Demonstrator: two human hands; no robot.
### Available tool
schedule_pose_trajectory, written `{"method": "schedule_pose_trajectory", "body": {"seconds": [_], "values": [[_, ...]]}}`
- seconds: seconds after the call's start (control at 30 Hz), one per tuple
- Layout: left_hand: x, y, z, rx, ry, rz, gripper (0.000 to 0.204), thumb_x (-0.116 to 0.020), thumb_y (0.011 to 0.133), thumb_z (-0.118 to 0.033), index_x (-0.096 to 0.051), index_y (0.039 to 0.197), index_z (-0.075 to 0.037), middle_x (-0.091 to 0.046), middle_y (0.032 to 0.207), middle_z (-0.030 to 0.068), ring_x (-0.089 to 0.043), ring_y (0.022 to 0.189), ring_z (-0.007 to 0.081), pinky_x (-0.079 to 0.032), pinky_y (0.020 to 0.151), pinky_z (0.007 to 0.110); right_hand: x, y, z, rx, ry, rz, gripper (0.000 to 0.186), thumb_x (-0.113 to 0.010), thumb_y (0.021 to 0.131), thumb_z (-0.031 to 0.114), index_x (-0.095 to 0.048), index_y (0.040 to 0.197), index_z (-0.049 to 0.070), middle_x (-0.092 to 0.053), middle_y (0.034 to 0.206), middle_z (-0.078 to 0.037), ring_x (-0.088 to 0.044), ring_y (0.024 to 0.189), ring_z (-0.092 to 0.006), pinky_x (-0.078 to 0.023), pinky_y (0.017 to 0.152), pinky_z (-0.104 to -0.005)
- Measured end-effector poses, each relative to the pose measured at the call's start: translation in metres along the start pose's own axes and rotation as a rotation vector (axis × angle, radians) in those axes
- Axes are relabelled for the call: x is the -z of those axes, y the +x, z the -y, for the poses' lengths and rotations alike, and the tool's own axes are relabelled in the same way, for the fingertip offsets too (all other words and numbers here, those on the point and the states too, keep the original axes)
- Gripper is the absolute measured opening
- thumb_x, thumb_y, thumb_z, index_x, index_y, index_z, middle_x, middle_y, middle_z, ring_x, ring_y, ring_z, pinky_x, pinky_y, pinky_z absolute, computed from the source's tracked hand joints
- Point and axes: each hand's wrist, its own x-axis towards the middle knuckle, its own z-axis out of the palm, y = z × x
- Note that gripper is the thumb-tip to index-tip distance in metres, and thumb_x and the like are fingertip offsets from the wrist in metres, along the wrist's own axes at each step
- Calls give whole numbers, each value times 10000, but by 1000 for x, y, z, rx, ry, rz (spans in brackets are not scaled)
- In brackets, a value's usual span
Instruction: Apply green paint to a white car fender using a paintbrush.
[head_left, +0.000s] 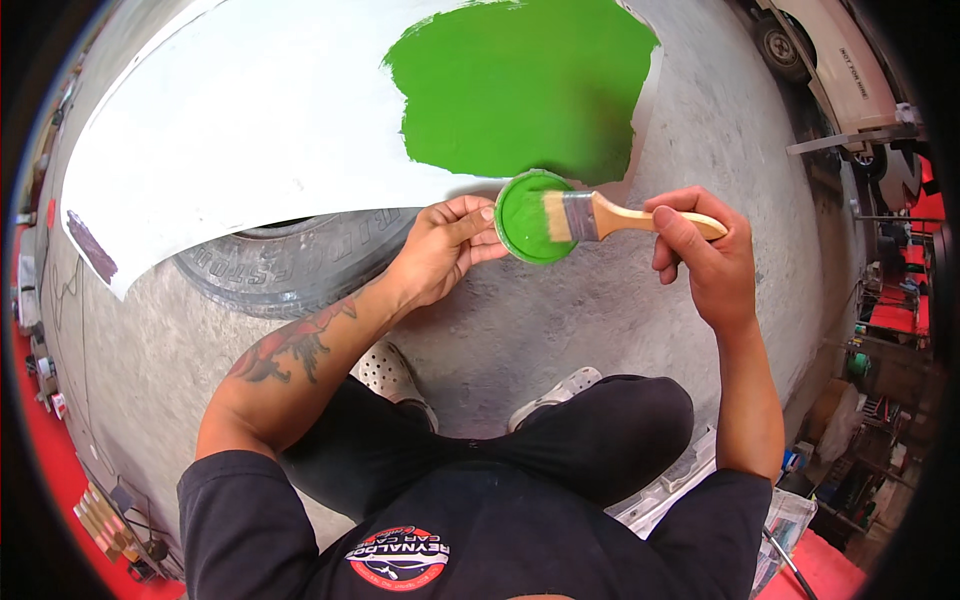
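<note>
My left hand (455,245) pinches the edge of a small round lid (515,235) coated inside with green paint. Held in my right hand (705,250) is a paintbrush (625,217) with a wooden handle and a dark metal band. Its pale bristles lie over the lid and are greenish at the tip. Just beyond the lid is a white car body panel (240,120) bearing a large patch of green paint (520,90) with ragged edges. A purplish mark (92,248) shows at the panel's left corner.
Under the panel's near edge sits a black tyre (290,265) on the grey concrete floor (560,330). A light-coloured vehicle (840,65) stands at the far right. Shelves with assorted items (880,400) line the right side, and several brushes (105,525) lie at the lower left.
</note>
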Motion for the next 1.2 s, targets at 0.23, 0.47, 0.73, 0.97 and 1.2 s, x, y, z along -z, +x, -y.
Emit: {"method": "schedule_pose_trajectory", "body": {"seconds": [0.23, 0.47, 0.73, 0.97, 1.2], "values": [[2, -2, -5, -32, -8, -38, 166, -525, 953, -68, -576, 1072, 36, -654, 998, 123, -668, 906, 199, -576, 817, 310, 1, 8, 4, 136, -164, -115, 178, -645, 888, 173, -679, 940, 6, -577, 632, 4, -526, 550, -53, -405, 503, -185], [4, 2, -1, -15, 27, -36, 170, -522, 963, -107, -577, 1068, 15, -656, 1008, 116, -666, 901, 190, -570, 817, 306, -16, 62, -16, 360, 143, -184, 194, -622, 907, 177, -666, 983, 4, -596, 683, -25, -529, 595, -77, -434, 561, -207], [2, -2, -1, 22, 77, -14, 169, -506, 971, -104, -573, 1058, 25, -657, 976, 118, -671, 866, 175, -579, 786, 282, -36, 88, -27, 425, 23, -138, 175, -646, 892, 139, -666, 1006, 8, -630, 754, -33, -570, 635, -83, -466, 597, -211], [4, -2, 0, 33, 86, 0, 182, -516, 968, -108, -553, 1067, 40, -653, 973, 130, -672, 857, 179, -582, 768, 277, -14, 71, -24, 455, 15, -195, 178, -654, 889, 130, -667, 1026, 17, -642, 779, -35, -588, 675, -80, -487, 600, -212], [3, -1, 5, 63, 94, 3, 171, -525, 962, -103, -557, 1057, 35, -653, 974, 130, -674, 856, 185, -583, 764, 280, -38, 82, -31, 392, 17, -69, 169, -665, 889, 144, -679, 1006, 23, -638, 772, -32, -579, 666, -75, -493, 604, -215]]}}
